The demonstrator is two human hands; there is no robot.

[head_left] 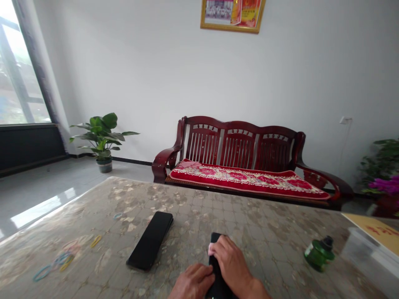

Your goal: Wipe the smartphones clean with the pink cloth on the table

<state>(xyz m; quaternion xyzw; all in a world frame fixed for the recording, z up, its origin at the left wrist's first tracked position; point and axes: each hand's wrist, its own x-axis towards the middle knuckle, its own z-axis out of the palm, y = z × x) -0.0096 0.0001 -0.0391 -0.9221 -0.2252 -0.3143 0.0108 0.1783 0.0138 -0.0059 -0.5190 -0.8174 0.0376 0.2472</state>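
Observation:
A dark, flat, phone-like object (215, 238) lies on the table between my hands, its near end cut off by the bottom of the view. My left hand (193, 282) is closed at its left edge, fingertips against it. Across its upper part rests my right hand (232, 261), fingers bent and pinching a small pale pink piece (211, 249), perhaps cloth or tissue; most of it is hidden by the fingers. Farther left, a black smartphone (151, 241) lies face up, touched by neither hand.
Coloured rubber bands (43, 272) lie at the table's left. On the right stand a green bottle (319, 254) with a black cap and a clear plastic box (361, 253) near a yellow item (375, 231). Behind the patterned tablecloth (124, 199) is a wooden bench (237, 141).

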